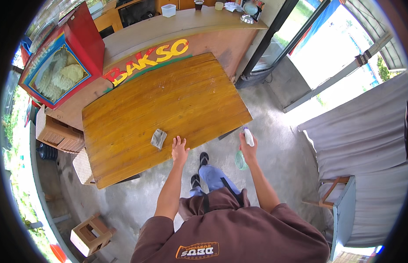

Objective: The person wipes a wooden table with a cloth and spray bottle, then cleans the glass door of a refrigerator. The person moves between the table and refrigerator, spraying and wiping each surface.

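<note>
A wooden table (177,102) with a varnished yellow-brown plank top stands before me. My left hand (179,152) is at its near edge, palm down with the fingers apart and nothing in it; whether it touches the wood I cannot tell. Just left of those fingers lies a crumpled grey cloth (158,138). Beyond the table's right corner, my right hand (249,149) grips a spray bottle (240,161) by the neck. Its trigger head (248,137) is white with a purple tip and points toward the table. The translucent green body hangs below the hand, over the floor.
A counter (177,24) with painted lettering runs behind the table. At left are a red display case (64,62) and plastic stools (59,131); another stool (91,235) sits lower left. A glass-door cabinet (269,49), a grey curtain (358,131) and a folded table (343,210) stand right.
</note>
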The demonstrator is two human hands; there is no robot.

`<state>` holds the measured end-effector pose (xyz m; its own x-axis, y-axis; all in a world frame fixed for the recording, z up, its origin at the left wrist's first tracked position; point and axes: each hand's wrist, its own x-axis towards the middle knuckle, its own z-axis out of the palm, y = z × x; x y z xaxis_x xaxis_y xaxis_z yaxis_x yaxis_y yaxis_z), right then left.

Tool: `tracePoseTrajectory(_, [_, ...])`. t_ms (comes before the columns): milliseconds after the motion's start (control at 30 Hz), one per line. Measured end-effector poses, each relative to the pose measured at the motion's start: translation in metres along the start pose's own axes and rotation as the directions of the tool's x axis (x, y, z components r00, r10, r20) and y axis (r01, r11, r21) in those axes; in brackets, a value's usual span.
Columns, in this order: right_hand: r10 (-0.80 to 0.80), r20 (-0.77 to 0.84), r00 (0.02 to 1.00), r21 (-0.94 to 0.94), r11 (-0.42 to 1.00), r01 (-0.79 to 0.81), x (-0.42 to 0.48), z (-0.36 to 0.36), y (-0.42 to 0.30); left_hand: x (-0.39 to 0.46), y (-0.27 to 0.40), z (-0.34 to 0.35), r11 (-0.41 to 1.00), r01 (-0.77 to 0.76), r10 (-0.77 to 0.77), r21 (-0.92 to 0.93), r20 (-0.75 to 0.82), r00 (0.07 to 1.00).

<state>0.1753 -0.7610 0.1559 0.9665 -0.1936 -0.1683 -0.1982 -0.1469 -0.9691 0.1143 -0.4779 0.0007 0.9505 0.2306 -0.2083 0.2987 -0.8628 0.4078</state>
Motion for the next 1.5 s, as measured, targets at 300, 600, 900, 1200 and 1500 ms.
tracePoseTrajectory(300, [-0.064,0.03,0.997,-0.058,0.996,0.066,0.01,-0.028,0.033,0.014,0.013,-0.018,0.988,0.109,-0.122,0.109,0.127,0.984])
tracePoseTrajectory(600, [-0.191,0.229,0.955,-0.032,0.979,0.203,0.029,-0.017,0.064,0.044,0.026,-0.01,0.939,0.303,-0.331,0.161,0.191,0.924])
tracePoseTrajectory(900, [-0.181,0.378,0.908,0.034,0.983,0.182,0.033,0.015,0.025,0.022,0.021,-0.009,0.957,0.273,-0.281,0.103,0.071,0.957])
tracePoseTrajectory(1200, [-0.23,0.41,0.882,0.078,0.973,0.217,0.05,0.01,0.019,0.023,0.016,0.0,0.955,0.289,-0.29,0.067,0.011,0.957])
tracePoseTrajectory(1500, [-0.173,0.351,0.92,0.044,0.985,0.168,0.053,0.002,0.024,0.025,0.028,-0.014,0.946,0.305,-0.314,0.111,0.074,0.946])
